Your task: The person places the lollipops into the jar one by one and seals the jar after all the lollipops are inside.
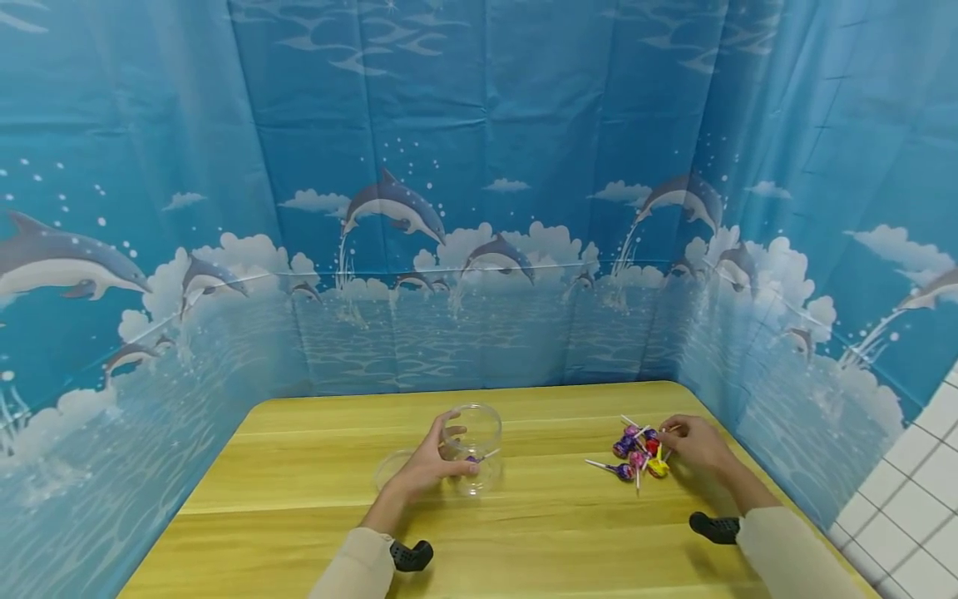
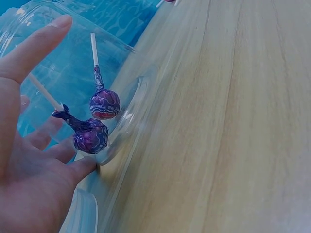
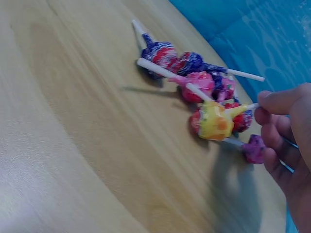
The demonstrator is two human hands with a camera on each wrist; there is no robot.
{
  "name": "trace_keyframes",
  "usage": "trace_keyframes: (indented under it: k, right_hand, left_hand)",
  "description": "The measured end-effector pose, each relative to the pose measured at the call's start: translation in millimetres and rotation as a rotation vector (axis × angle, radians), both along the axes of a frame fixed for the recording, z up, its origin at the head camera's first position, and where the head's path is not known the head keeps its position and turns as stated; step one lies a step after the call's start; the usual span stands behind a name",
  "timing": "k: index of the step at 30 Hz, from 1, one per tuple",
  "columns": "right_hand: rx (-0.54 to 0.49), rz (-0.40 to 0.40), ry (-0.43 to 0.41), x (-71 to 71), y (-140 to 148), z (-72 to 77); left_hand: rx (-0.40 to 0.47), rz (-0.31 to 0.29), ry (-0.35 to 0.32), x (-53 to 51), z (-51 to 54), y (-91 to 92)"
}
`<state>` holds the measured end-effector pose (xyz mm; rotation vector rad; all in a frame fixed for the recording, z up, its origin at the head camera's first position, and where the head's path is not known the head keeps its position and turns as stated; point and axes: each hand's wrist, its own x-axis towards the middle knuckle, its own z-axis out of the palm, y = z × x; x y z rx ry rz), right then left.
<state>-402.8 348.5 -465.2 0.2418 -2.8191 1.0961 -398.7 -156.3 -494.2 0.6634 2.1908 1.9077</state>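
Observation:
My left hand (image 1: 428, 464) holds a clear plastic jar (image 1: 490, 433) upright on the table, with thumb and fingers round its side. Two purple-wrapped lollipops (image 2: 104, 104) lie inside the jar, as the left wrist view shows. To the right, my right hand (image 1: 698, 445) is at a small pile of wrapped lollipops. Its thumb and forefinger pinch the white stick of a yellow lollipop (image 3: 216, 121). Around that one lie pink lollipops (image 3: 198, 85), a blue and red lollipop (image 3: 163, 56) and a purple lollipop (image 1: 623, 472).
A clear round lid (image 1: 389, 467) lies on the table just left of the jar, partly behind my left hand. The wood-grain table (image 1: 554, 524) runs back to a blue dolphin-print curtain (image 1: 486, 333). White tiles (image 1: 906, 491) show at the far right.

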Motion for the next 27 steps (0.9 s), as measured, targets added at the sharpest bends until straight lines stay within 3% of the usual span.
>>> trace_keyframes:
  k: [6,13,22,27]
  right_hand:
    - [-0.098,0.100,-0.108,3.6,13,13.0]
    - [-0.015,0.258,-0.088,-1.7,23,30.9]
    - [-0.148,0.189,-0.122,-0.2,-8,46.9]
    - [-0.197,0.196,-0.099,-2.7,-20,52.7]
  left_hand:
    - [0.001,-0.006,0.000,-3.2,-0.6,3.7]
    - [0.000,-0.010,-0.003,-2.9,-1.1,5.2]
    - [-0.014,0.011,0.004,-0.1,-2.2,-0.8]
    - [-0.025,0.008,0.013,0.4,-1.2,0.7]
